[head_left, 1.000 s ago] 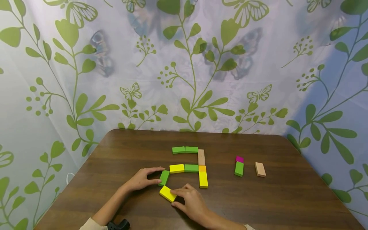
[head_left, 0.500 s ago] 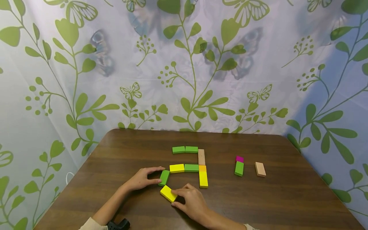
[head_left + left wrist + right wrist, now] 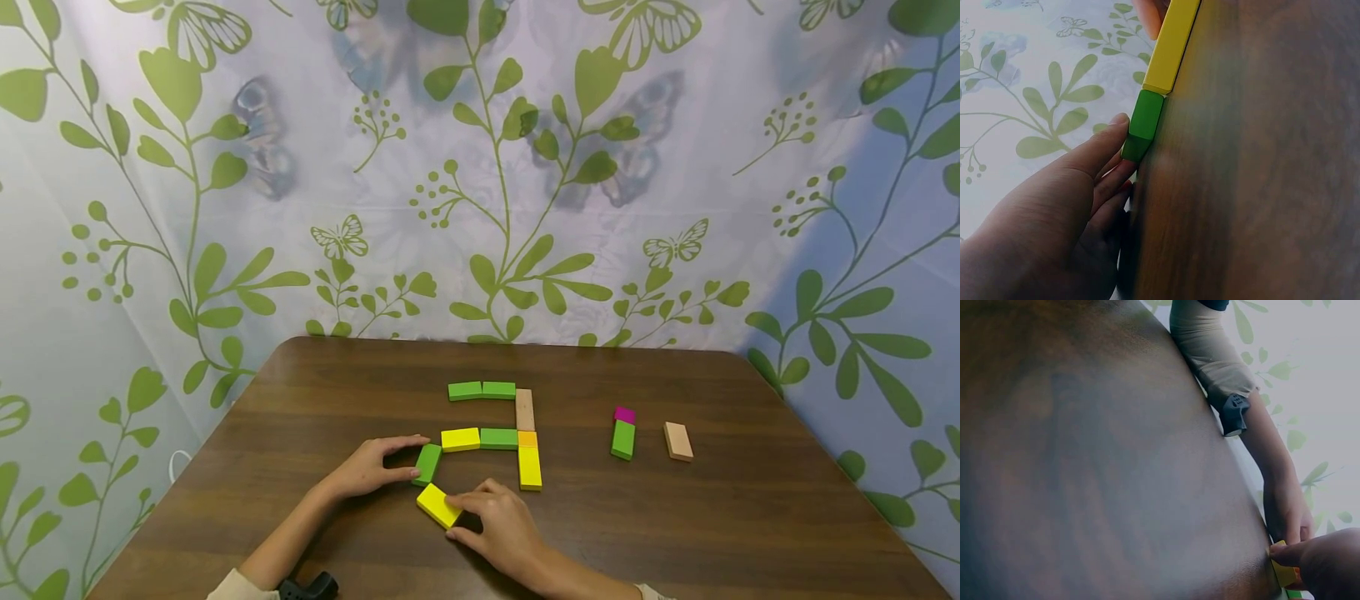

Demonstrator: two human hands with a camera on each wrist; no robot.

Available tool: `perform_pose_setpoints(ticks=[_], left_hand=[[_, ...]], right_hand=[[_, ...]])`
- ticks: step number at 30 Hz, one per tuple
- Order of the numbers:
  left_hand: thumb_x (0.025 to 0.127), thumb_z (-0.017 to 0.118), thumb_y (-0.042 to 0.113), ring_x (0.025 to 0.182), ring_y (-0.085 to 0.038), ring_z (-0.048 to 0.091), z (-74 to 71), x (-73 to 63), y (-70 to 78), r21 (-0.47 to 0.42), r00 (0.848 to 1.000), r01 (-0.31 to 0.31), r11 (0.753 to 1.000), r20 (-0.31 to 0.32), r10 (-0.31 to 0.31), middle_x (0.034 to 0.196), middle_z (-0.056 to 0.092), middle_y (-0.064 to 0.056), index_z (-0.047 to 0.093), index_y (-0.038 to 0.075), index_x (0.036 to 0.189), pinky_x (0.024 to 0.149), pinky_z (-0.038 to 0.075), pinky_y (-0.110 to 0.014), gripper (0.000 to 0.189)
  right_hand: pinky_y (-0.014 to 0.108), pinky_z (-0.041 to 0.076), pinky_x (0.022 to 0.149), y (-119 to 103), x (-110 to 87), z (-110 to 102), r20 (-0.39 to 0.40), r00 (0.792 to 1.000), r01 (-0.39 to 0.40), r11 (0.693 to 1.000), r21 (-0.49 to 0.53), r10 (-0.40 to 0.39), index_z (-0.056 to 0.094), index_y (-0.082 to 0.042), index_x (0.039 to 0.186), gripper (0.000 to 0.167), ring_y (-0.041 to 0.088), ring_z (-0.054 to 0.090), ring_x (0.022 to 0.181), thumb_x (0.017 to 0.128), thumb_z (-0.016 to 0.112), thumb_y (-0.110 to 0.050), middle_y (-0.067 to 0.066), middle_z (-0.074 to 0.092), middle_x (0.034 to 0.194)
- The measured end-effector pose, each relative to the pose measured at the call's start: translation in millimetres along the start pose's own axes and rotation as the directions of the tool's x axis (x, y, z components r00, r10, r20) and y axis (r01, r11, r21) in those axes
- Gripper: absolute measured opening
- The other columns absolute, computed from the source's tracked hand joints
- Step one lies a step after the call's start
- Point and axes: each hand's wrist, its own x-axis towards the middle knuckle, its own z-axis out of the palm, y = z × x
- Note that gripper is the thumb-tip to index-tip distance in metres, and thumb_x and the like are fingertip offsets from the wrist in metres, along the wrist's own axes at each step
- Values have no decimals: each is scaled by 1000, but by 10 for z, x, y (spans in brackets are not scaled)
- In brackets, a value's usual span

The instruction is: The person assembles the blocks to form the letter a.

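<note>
My left hand (image 3: 367, 467) pinches a green wooden block (image 3: 427, 464) between thumb and fingers, at the left end of a figure of blocks lying flat. With thumb and forefinger, my right hand (image 3: 498, 527) grips a yellow block (image 3: 438, 505), which lies slanted just below the green one. The left wrist view shows the held green block (image 3: 1146, 117) with its end meeting or nearly meeting the yellow block (image 3: 1172, 50). In the right wrist view the yellow block (image 3: 1284, 569) is partly hidden by my right hand (image 3: 1341, 565).
Beyond my hands run a yellow block (image 3: 461, 439), green blocks (image 3: 498, 438), a natural wood block (image 3: 524, 410) and a yellow block (image 3: 529, 468) with an orange end. To the right lie a green block (image 3: 622, 439), a magenta one (image 3: 625, 414) and a natural wood one (image 3: 678, 442) on the brown table (image 3: 712, 533).
</note>
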Motion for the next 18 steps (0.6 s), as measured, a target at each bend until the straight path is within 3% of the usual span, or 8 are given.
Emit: perform_pose_setpoints(ticks=[3, 18], left_hand=[[86, 63, 41, 123, -25, 45, 26, 15, -111, 13, 1000, 3, 1000, 3, -3, 132, 52, -3, 53, 19, 132, 97, 36, -50, 52], [87, 62, 41, 120, -28, 47, 38, 8, -106, 44, 1000, -16, 999, -6, 16, 131, 53, -5, 53, 16, 131, 95, 38, -51, 51]], right_hand=[[20, 46, 70, -3, -3, 0, 1, 1000, -2, 1000, -4, 2, 69, -19, 111, 38, 3, 52, 81, 78, 72, -38, -12, 66, 102], [21, 46, 71, -13, -9, -14, 11, 1000, 23, 1000, 8, -24, 69, -17, 112, 35, 3, 52, 82, 80, 73, -33, -11, 66, 103]])
